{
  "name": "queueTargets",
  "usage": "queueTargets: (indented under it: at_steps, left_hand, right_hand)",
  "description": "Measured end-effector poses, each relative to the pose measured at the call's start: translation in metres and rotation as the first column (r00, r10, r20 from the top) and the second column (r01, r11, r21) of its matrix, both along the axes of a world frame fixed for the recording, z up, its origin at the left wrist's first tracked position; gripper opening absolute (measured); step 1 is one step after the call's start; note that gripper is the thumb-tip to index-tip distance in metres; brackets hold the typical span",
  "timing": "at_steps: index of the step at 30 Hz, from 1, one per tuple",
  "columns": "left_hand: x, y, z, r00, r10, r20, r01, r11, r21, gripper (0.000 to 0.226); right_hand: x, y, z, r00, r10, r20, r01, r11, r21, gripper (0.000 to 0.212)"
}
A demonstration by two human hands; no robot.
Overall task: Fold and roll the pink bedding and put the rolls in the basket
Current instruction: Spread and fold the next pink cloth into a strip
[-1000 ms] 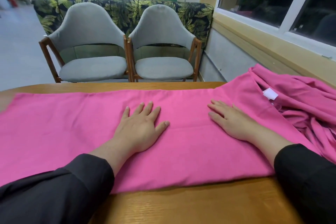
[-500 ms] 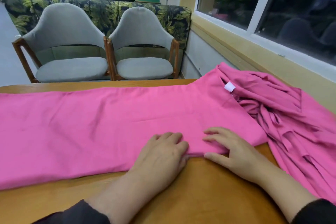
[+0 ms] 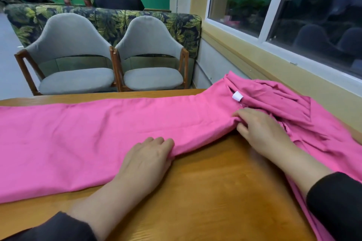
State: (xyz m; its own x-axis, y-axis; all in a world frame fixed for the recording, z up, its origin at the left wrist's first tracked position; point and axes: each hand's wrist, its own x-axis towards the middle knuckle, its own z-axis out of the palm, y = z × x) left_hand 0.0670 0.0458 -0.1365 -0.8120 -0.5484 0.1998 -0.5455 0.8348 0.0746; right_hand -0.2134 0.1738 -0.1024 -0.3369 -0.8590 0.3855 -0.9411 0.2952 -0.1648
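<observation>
On the bench (image 3: 205,191): pink bedding (image 3: 78,139) lies flat.
Left hand (image 3: 148,160): fingers curled, gripping its near edge.
Right hand (image 3: 260,129): pinching bunched fabric.

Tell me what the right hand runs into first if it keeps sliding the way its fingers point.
The right hand points up-left along the table. Its fingertips already touch the flat folded pink bedding, so it would likely push into that fabric edge first; the white tag lies just beyond.
</observation>
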Motion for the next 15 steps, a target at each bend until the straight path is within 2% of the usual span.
queueTargets:
  at_steps: [2, 4, 6, 8, 12, 15]
  left_hand:
    - [-0.003, -0.011, 0.003, 0.989, 0.101, -0.109, -0.091, 0.992, 0.09, 0.013]
    - [-0.007, -0.033, 0.012, 0.967, 0.19, -0.168, -0.16, 0.972, 0.173, 0.011]
    - [-0.008, -0.059, 0.021, 0.955, 0.199, -0.221, -0.152, 0.966, 0.21, 0.019]
    - [-0.009, -0.08, 0.03, 0.961, 0.189, -0.202, -0.139, 0.961, 0.238, 0.032]
    - [-0.016, -0.118, 0.045, 0.974, 0.164, -0.153, -0.122, 0.959, 0.255, 0.034]
    - [-0.026, -0.144, 0.053, 0.985, 0.119, -0.124, -0.083, 0.962, 0.261, 0.035]
  right_hand:
    - [-0.005, -0.015, 0.008, 0.999, 0.034, -0.041, -0.034, 0.999, -0.003, 0.004]
    - [-0.011, -0.028, 0.015, 0.998, 0.04, -0.056, -0.038, 0.999, 0.023, 0.009]
    - [-0.019, -0.038, 0.023, 0.998, 0.01, -0.065, -0.005, 0.997, 0.073, 0.018]
    - [-0.029, -0.048, 0.029, 0.998, -0.029, -0.059, 0.034, 0.996, 0.079, 0.028]
    - [-0.041, -0.077, 0.04, 0.993, -0.079, 0.091, 0.081, 0.997, -0.016, 0.031]
    - [-0.057, -0.108, 0.044, 0.964, -0.098, 0.247, 0.124, 0.988, -0.09, 0.02]
